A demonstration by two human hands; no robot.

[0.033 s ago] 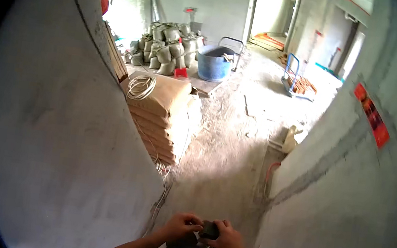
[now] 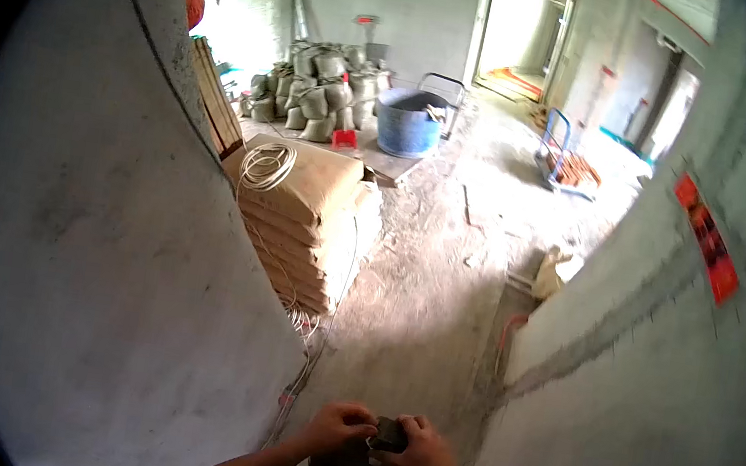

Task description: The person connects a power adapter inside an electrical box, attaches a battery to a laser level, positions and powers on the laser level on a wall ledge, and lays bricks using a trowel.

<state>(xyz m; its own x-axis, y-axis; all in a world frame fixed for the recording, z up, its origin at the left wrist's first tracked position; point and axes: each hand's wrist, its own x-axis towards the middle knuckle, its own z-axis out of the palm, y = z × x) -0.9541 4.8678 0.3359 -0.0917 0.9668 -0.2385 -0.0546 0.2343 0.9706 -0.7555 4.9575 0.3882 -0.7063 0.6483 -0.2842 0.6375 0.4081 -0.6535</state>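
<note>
Both bare hands are together over the floor, nearer the wearer than the stack of brown sacks (image 2: pixel 307 202) and to the right of it. The right hand (image 2: pixel 426 452) grips a small dark block (image 2: pixel 391 436), its fingers over the top edge and along the right side. The left hand (image 2: pixel 340 429) has its fingers curled, with the tips at the block's left edge; they are small and shadowed here, so I cannot tell whether they pinch it or merely rest against it. A coil of white cable (image 2: pixel 255 165) lies on top of the stack (its loops loosely overlapping). Beyond the stack sits a heap of grey-green sacks (image 2: pixel 320 96), with a red scoop (image 2: pixel 344 140) in front. A blue tub (image 2: pixel 407 133) stands beyond the stack and to its right, and farther right of the stack is a platform trolley (image 2: pixel 555 142) loaded with reddish bricks (image 2: pixel 576 171).
</note>
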